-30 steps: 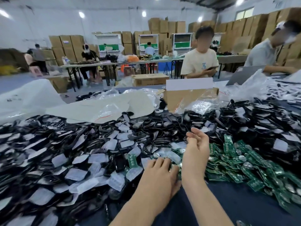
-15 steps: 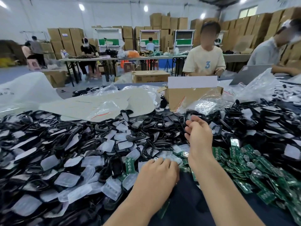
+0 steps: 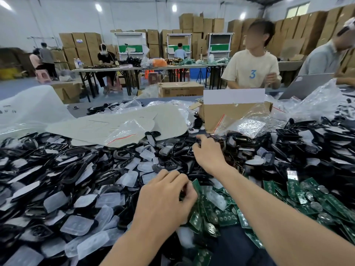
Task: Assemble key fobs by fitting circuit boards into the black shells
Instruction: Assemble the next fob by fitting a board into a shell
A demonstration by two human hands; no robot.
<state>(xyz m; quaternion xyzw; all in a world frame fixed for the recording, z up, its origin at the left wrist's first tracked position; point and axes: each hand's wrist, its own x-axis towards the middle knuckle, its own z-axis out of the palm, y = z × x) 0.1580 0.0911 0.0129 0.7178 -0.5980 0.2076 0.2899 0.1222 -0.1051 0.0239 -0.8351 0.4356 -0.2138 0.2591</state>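
Nearest you, your left hand [image 3: 165, 198] has its fingers curled in, pinching the edge of a green rectangular circuit board [image 3: 196, 185]. It sits at the rim of the heap of green circuit boards [image 3: 307, 200] on your right. To your left, frosted translucent plastic pads [image 3: 76, 225] lie mixed through the wide pile of black plastic key-fob shells [image 3: 76, 169]. Further out, your right hand [image 3: 209, 153] rests on those shells, fingers bent down among them; you cannot tell whether they grip one. Beyond it stands an open brown cardboard box [image 3: 230, 114].
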